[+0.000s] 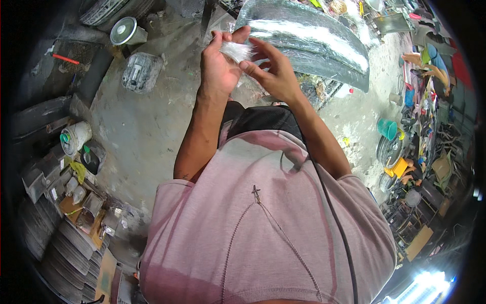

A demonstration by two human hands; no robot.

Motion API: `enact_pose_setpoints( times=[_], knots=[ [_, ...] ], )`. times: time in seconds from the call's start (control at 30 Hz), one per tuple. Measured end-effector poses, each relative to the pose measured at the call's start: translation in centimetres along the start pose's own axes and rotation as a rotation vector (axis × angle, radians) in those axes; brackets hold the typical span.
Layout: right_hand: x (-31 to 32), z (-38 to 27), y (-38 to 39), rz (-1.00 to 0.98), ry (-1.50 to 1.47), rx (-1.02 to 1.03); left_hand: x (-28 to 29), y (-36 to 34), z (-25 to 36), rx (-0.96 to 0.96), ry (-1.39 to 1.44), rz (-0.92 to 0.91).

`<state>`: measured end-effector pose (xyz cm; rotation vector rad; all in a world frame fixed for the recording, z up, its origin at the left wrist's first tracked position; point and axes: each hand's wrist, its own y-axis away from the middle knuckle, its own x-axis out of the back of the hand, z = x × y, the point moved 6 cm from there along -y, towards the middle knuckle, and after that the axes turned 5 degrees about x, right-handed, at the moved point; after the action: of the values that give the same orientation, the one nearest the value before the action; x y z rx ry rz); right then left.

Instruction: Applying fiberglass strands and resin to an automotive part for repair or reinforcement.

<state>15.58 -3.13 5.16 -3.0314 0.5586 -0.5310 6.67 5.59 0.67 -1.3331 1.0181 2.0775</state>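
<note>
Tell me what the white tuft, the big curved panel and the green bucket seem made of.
White tuft: soft-looking fibre, perhaps glass or synthetic, its loose strands fraying at one end.
Curved panel: glossy, creased surface with streaky glare, perhaps plastic film or resin; the core is unclear.
Green bucket: probably plastic, smooth and evenly coloured.

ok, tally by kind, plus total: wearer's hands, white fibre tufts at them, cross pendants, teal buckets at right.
Hands: 2 (left hand, right hand)
White fibre tuft: 1
Cross pendant: 1
Teal bucket: 1
Total: 5
</note>
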Motion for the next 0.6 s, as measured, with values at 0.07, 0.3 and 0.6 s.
enact_pose_setpoints(
  times=[0.07, 0.3, 0.6],
  knots=[
    [-0.1, 1.3, 0.1, 0.001, -0.160, -0.133, -0.7, -0.2, -0.7, 0.005, -0.023, -0.014],
    [1.6, 2.6, 2.6, -0.020, -0.722, -0.643, -1.3, -0.3, -1.9, -0.119, -0.033, -0.021],
    [5.8, 4.8, 4.9, -0.117, -0.903, -0.637, -1.2, -2.3, -5.3, -0.259, 0.116, 0.110]
  ],
)
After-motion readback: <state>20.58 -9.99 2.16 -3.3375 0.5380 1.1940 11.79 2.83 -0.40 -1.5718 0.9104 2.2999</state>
